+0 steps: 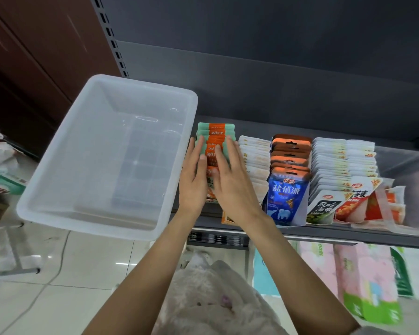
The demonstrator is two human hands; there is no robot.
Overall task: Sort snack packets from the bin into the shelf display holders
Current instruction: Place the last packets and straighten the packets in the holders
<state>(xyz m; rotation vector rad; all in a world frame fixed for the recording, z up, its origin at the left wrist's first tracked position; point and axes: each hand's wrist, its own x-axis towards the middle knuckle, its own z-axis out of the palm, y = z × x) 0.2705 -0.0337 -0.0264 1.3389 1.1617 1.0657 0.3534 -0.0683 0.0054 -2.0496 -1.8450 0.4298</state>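
I'm looking down at a dark metal shelf (300, 232) in a shop aisle, pale tiled floor below. My left hand (193, 182) and right hand (230, 182) lie flat side by side on the leftmost row, the green-and-orange packets (215, 132), fingers straight and pressing rather than gripping, which I judge is to square the stack and push it back upright in its holder. Whether a thumb hooks a packet underneath I can't tell, since the palms hide it. Just left of the hands, the clear plastic bin (58, 201) sits with its right rim near the row, handy for reaching, and it looks emptied, so the sorting seems nearly done. To the right stand white packets (254, 151), then blue packets (287, 197), then more white rows (334, 163), each filed front-facing so labels show.
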